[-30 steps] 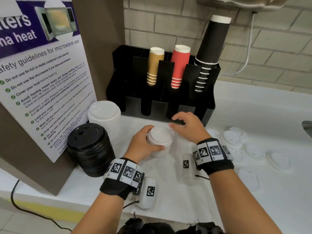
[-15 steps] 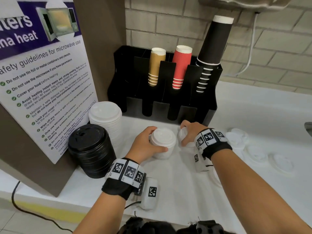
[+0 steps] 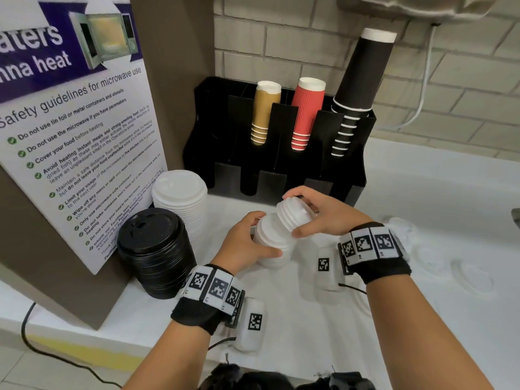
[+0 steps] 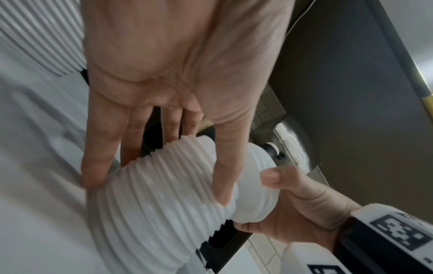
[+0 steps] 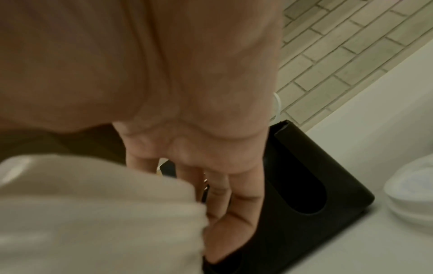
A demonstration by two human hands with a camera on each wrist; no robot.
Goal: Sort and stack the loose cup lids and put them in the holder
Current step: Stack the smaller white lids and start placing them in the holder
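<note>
My left hand (image 3: 267, 235) grips a stack of small white lids (image 3: 270, 249) that stands on the white counter in front of the black holder (image 3: 281, 167). My right hand (image 3: 292, 215) holds a shorter stack of the same lids (image 3: 295, 213), tilted, just above and right of the first stack. In the left wrist view my left hand (image 4: 159, 189) wraps the ribbed stack (image 4: 152, 222), and my right hand (image 4: 257, 202) pinches the short stack (image 4: 255, 181) against its top. The right wrist view shows blurred white lids (image 5: 93, 213) under my fingers (image 5: 220, 200) and the holder (image 5: 304, 176).
A tall stack of large white lids (image 3: 180, 192) and a black lid stack (image 3: 154, 249) stand left of my hands, by a poster board (image 3: 70, 136). Gold, red and black cup stacks fill the holder's slots. Several loose white lids (image 3: 472, 277) lie on the counter at the right.
My right hand dropped from the holder's front to the counter, picked up a short lid stack beside the left hand's stack, and lifted it tilted over that stack. The left hand stayed put.
</note>
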